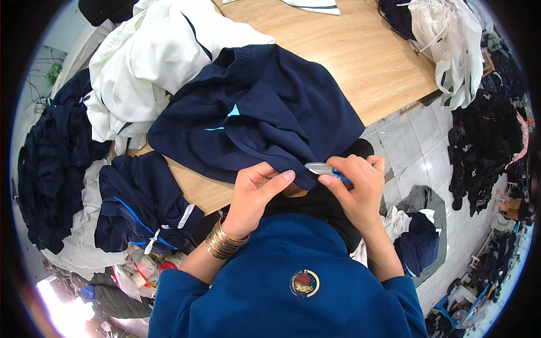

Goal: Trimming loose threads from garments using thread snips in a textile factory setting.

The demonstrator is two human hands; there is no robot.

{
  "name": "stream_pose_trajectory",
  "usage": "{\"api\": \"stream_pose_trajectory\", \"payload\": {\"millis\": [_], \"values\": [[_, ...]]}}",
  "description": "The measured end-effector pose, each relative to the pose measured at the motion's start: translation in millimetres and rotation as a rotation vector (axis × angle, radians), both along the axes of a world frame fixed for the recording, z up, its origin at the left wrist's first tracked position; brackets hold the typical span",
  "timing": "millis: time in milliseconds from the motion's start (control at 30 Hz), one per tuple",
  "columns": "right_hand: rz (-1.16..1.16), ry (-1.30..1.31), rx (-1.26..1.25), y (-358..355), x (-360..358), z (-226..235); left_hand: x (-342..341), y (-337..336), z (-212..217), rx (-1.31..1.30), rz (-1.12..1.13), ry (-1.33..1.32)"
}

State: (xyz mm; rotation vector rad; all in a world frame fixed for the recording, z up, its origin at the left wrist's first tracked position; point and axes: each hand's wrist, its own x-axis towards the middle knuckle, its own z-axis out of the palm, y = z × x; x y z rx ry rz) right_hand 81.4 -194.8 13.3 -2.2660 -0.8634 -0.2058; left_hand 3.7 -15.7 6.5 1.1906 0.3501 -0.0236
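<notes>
A navy garment (265,107) with a gathered waistband and light-blue accents lies bunched over the near edge of the table. My left hand (253,191) pinches a folded edge of it between thumb and fingers. In my right hand (359,183) are small thread snips (320,169) with grey blades and blue handles. Their blades point left and lie against the fabric edge, close to my left fingertips. From this view I cannot tell whether a thread sits between the blades.
White garments (152,62) are heaped on the table (389,67) at the far left. A tied navy bundle (141,203) lies at the near left, beside a larger dark pile (56,163). White cloth (448,45) hangs over the right edge. Black garments (482,152) lie on the tiled floor (420,132).
</notes>
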Motion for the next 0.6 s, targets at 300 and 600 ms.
{"api": "stream_pose_trajectory", "payload": {"millis": [300,600], "values": [[0.091,0.446,0.109,-6,-3,-34,-1,7,-11,0.008,0.045,-0.025],[0.038,0.25,0.277,29,-25,-59,6,18,-12,-0.152,-0.155,0.144]]}}
